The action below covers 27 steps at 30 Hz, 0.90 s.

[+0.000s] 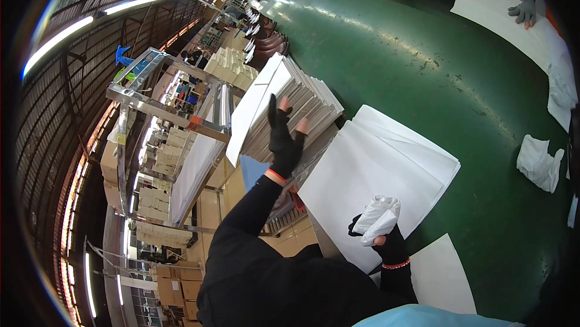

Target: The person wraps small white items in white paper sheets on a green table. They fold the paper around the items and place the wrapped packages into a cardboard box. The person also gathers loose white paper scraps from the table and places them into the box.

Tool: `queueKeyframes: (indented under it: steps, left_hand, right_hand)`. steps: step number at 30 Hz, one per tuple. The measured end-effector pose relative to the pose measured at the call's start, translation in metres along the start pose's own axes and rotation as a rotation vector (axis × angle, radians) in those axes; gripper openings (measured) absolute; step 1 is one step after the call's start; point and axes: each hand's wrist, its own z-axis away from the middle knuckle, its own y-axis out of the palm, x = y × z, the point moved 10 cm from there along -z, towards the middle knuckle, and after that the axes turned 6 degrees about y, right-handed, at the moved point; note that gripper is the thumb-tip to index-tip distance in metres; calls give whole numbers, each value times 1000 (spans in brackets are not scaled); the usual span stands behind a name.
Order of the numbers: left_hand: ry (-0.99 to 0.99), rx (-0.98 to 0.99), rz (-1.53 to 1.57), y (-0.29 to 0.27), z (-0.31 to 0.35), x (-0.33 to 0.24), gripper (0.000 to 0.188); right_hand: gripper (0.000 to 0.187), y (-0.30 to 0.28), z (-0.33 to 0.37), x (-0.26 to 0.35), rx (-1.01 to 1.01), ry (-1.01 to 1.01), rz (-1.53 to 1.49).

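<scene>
My left hand, in a black glove with bare fingertips, reaches out with its fingers spread and nothing in them. Just beyond it is a tall stack of white paper sheets; whether the fingers touch it I cannot tell. In my right hand, gloved the same way, is a bundle wrapped in crumpled white paper, the fingers closed around it. That bundle is above a loose pile of large white sheets on the green table; what is inside the wrapping is hidden.
Another crumpled white paper bundle lies at the right of the green tabletop. A co-worker's grey-gloved hand rests on white paper at the far right. A metal rack stands at left; brown shoes line the far edge.
</scene>
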Motion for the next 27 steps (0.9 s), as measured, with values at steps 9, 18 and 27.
queueKeyframes:
  steps: [9,18,27]
  left_hand:
    - [22,557,-47,87,145,12,72]
    - [23,665,-93,99,186,-5,76]
    - [10,652,-97,100,187,-2,75]
  right_hand:
    - [97,-6,-3,-5,24,-1,-79]
    - [102,-12,5,-13,-88,47,-115]
    - [102,-5,3,-3,-63,52,-115]
